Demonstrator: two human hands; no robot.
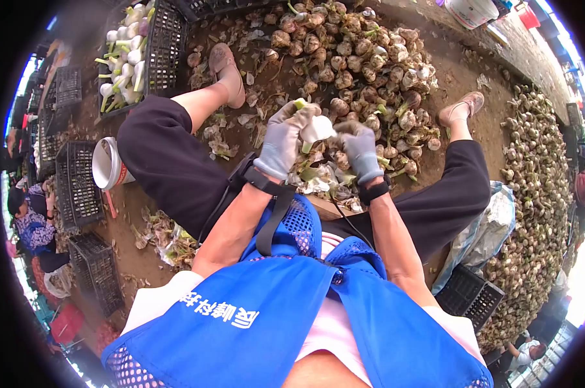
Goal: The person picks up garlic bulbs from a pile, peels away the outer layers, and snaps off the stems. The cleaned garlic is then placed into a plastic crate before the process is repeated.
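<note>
In the head view, a white, peeled garlic bulb [318, 129] is held between the thumb and fingers of my gloved left hand [286, 137]. A green stem piece shows above those fingers and another below the bulb. My gloved right hand [360, 149] is beside the bulb's right side, its fingers curled together and blurred by motion. What those fingers pinch, if anything, cannot be made out. Beyond both hands lies a heap of unpeeled garlic bulbs [351, 58]. Loose papery garlic skins [318, 181] lie below my hands, between my legs.
A black crate [166, 48] with peeled white garlic bulbs [129, 61] stands at the upper left. A white bucket [106, 163] is near my left knee. More black crates [79, 184] stand further left. A long garlic pile [531, 194] and a woven sack [480, 226] are at the right.
</note>
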